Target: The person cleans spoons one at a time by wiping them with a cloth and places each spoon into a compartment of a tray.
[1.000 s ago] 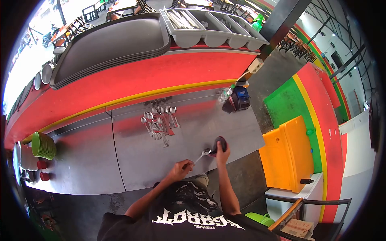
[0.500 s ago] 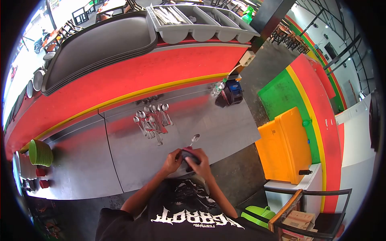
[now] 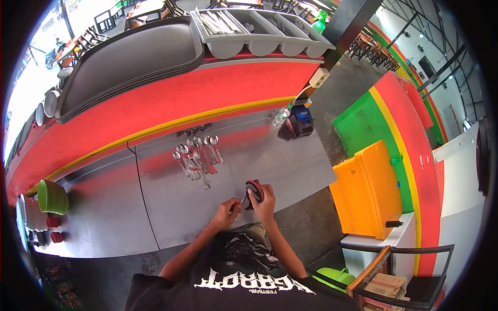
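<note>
My left hand (image 3: 226, 214) is closed on the handle of a spoon (image 3: 243, 199), low over the near edge of the steel counter. My right hand (image 3: 263, 203) grips a dark cloth with a reddish edge (image 3: 253, 188), which is wrapped over the far end of that spoon, so its bowl is hidden. Ahead and to the left lies a loose pile of metal spoons (image 3: 196, 158), their bowls mostly pointing away from me.
Along the back runs a red ledge bearing stacked dark trays (image 3: 129, 57) and a grey cutlery bin (image 3: 223, 40). A plastic bottle (image 3: 281, 115) and a dark bag (image 3: 301, 122) stand at the back right. Green bowls (image 3: 52, 197) are stacked at left; an orange box (image 3: 365, 189) stands right.
The cloth has shifted up and away from me with my right hand, covering the spoon's bowl that showed before. My left hand has moved slightly right and nearer to me.
</note>
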A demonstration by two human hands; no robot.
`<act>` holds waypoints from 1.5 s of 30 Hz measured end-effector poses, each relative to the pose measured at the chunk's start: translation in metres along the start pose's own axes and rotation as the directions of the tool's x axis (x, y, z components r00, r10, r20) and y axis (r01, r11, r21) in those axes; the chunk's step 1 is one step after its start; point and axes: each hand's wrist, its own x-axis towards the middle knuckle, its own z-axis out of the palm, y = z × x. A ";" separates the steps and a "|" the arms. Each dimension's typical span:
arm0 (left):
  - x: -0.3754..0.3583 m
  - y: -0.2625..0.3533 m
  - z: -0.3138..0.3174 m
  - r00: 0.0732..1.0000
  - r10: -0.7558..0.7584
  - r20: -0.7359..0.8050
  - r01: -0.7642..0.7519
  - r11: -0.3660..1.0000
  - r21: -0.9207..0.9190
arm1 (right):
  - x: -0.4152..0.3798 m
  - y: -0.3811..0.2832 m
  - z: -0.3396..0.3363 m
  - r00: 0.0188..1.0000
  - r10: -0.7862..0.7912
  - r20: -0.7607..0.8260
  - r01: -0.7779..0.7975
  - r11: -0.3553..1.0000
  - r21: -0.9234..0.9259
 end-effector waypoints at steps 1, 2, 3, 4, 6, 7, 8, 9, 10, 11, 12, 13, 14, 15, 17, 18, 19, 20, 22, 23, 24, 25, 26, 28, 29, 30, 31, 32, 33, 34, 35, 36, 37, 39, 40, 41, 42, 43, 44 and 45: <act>0.001 -0.003 -0.001 1.000 0.024 0.001 -0.024 1.000 0.005 | 0.001 0.001 0.000 1.000 0.000 -0.013 -0.001 1.000 -0.011; 0.003 -0.005 -0.003 0.999 0.046 0.001 -0.046 0.999 0.011 | 0.002 0.002 0.001 1.000 0.001 -0.024 -0.001 1.000 -0.021; 0.003 -0.005 -0.005 0.998 0.068 0.001 -0.068 0.998 0.018 | 0.002 0.004 0.002 0.999 0.002 -0.036 -0.003 1.000 -0.030; 0.002 -0.005 -0.009 0.998 0.063 0.013 -0.064 0.997 0.034 | 0.003 0.007 0.004 0.998 -0.003 -0.055 -0.001 0.998 -0.061; 0.001 -0.002 -0.015 0.998 0.055 0.042 -0.058 0.996 0.066 | 0.007 0.014 0.004 0.995 -0.011 -0.099 -0.001 0.992 -0.125; 0.000 0.000 -0.017 0.998 0.026 0.049 -0.030 0.996 0.086 | 0.010 0.017 0.002 0.993 0.010 -0.116 -0.023 0.993 -0.115; -0.002 0.002 -0.019 0.998 -0.004 0.055 -0.002 0.994 0.107 | 0.012 0.021 -0.001 0.991 0.030 -0.133 -0.044 0.994 -0.104; -0.003 0.003 -0.021 0.998 -0.034 0.058 0.026 0.991 0.130 | 0.016 0.024 -0.003 0.988 0.050 -0.149 -0.064 0.994 -0.090; -0.004 0.003 -0.020 0.998 -0.014 0.058 0.010 0.998 0.069 | 0.018 0.034 -0.006 0.978 0.053 -0.204 -0.072 0.994 -0.086; -0.007 0.003 -0.015 0.998 0.006 0.057 -0.007 1.000 0.007 | 0.020 0.045 -0.009 0.965 0.056 -0.257 -0.080 0.994 -0.081; -0.009 0.003 -0.010 0.998 0.026 0.055 -0.023 0.998 -0.055 | 0.021 0.054 -0.014 0.949 0.061 -0.310 -0.088 0.993 -0.076; -0.011 0.005 -0.006 0.999 0.022 0.047 -0.019 0.997 -0.072 | 0.021 0.060 -0.021 0.932 0.211 -0.296 -0.202 0.978 0.059; -0.012 0.007 -0.001 0.999 0.019 0.037 -0.016 0.996 -0.089 | 0.021 0.066 -0.028 0.898 0.353 -0.261 -0.311 0.931 0.189; -0.012 0.006 0.003 0.999 0.017 0.029 -0.014 0.994 -0.106 | 0.023 0.063 -0.031 0.849 0.486 -0.209 -0.413 0.856 0.311; -0.011 0.004 0.012 1.000 0.005 -0.016 -0.007 0.990 -0.141 | 0.018 0.056 -0.037 0.753 0.651 -0.098 -0.515 0.675 0.528; -0.010 0.007 0.014 0.999 -0.001 -0.035 -0.005 0.987 -0.160 | 0.016 0.052 -0.041 0.697 0.716 -0.030 -0.549 0.561 0.619; -0.009 0.009 0.015 0.999 -0.016 -0.037 0.009 0.987 -0.163 | 0.009 0.058 -0.040 0.698 0.714 0.048 -0.559 0.502 0.660; -0.008 0.011 0.014 0.999 -0.031 -0.040 0.024 0.986 -0.165 | 0.002 0.058 -0.040 0.725 0.667 0.173 -0.552 0.412 0.725; -0.004 0.014 0.011 0.997 -0.066 -0.042 0.057 0.980 -0.193 | -0.007 0.046 -0.039 0.763 0.511 0.395 -0.554 0.203 0.807; -0.001 0.013 0.009 0.996 -0.084 -0.040 0.073 0.973 -0.220 | -0.012 0.038 -0.034 0.749 0.495 0.439 -0.575 0.157 0.803; 0.001 0.010 0.007 0.994 -0.102 -0.038 0.089 0.965 -0.246 | -0.015 0.028 -0.031 0.749 0.450 0.487 -0.599 0.144 0.787; 0.002 0.007 0.005 0.995 -0.091 0.028 0.095 0.960 -0.262 | -0.017 0.020 -0.029 0.744 0.402 0.534 -0.624 0.131 0.770; 0.002 0.003 0.000 0.992 -0.080 0.094 0.103 0.956 -0.276 | -0.020 0.013 -0.025 0.736 0.352 0.579 -0.648 0.118 0.752; 0.000 -0.006 -0.005 0.968 -0.102 0.228 0.181 0.916 -0.357 | -0.027 0.014 -0.015 0.715 0.335 0.614 -0.667 0.061 0.743; -0.001 -0.009 -0.006 0.946 -0.129 0.297 0.250 0.873 -0.418 | -0.032 0.021 -0.010 0.707 0.326 0.627 -0.678 0.064 0.732; -0.002 -0.010 -0.007 0.919 -0.148 0.365 0.319 0.823 -0.470 | -0.030 0.014 -0.008 0.701 0.315 0.640 -0.689 0.069 0.721; -0.004 -0.010 -0.008 0.899 -0.152 0.410 0.370 0.764 -0.528 | -0.026 0.003 -0.011 0.675 0.384 0.630 -0.702 0.070 0.709; -0.006 -0.010 -0.009 0.878 -0.151 0.455 0.420 0.699 -0.578 | -0.024 0.002 -0.010 0.695 0.367 0.619 -0.693 0.108 0.713; -0.008 -0.007 -0.011 0.855 -0.144 0.498 0.468 0.628 -0.622 | -0.023 0.002 -0.009 0.714 0.349 0.608 -0.682 0.146 0.717; -0.009 -0.005 -0.009 0.881 -0.157 0.447 0.424 0.681 -0.597 | -0.021 0.001 -0.008 0.731 0.331 0.596 -0.670 0.185 0.719; -0.010 -0.002 -0.006 0.905 -0.165 0.393 0.379 0.731 -0.568 | -0.019 0.000 -0.006 0.753 0.354 0.555 -0.651 0.277 0.706; -0.010 0.004 -0.002 0.927 -0.168 0.336 0.334 0.776 -0.534 | -0.016 -0.002 -0.004 0.774 0.373 0.512 -0.630 0.368 0.684; -0.011 0.010 0.002 0.948 -0.143 0.283 0.268 0.838 -0.475 | -0.013 -0.004 -0.003 0.795 0.386 0.468 -0.605 0.456 0.652; -0.014 0.018 0.007 0.981 -0.079 0.179 0.136 0.933 -0.334 | -0.007 -0.010 -0.001 0.820 0.400 0.409 -0.571 0.535 0.622; -0.013 0.017 0.007 0.984 -0.054 0.169 0.094 0.966 -0.239 | -0.005 -0.012 0.000 0.832 0.404 0.381 -0.555 0.572 0.604; -0.012 0.016 0.005 0.987 -0.029 0.160 0.052 0.989 -0.141 | -0.004 -0.013 -0.001 0.821 0.431 0.375 -0.569 0.562 0.600; -0.012 0.016 0.003 0.988 -0.005 0.152 0.011 0.999 -0.040 | -0.002 -0.013 -0.003 0.809 0.457 0.370 -0.584 0.552 0.595; -0.011 0.017 0.002 0.988 -0.004 0.152 0.009 0.999 -0.033 | -0.001 -0.012 -0.004 0.797 0.481 0.365 -0.597 0.541 0.591; -0.010 0.018 0.001 0.988 -0.002 0.152 0.006 1.000 -0.024 | 0.000 -0.012 -0.004 0.793 0.492 0.359 -0.600 0.531 0.598; -0.009 0.022 -0.002 0.988 0.001 0.154 0.001 1.000 -0.013 | -0.001 -0.012 -0.003 0.791 0.502 0.351 -0.600 0.521 0.607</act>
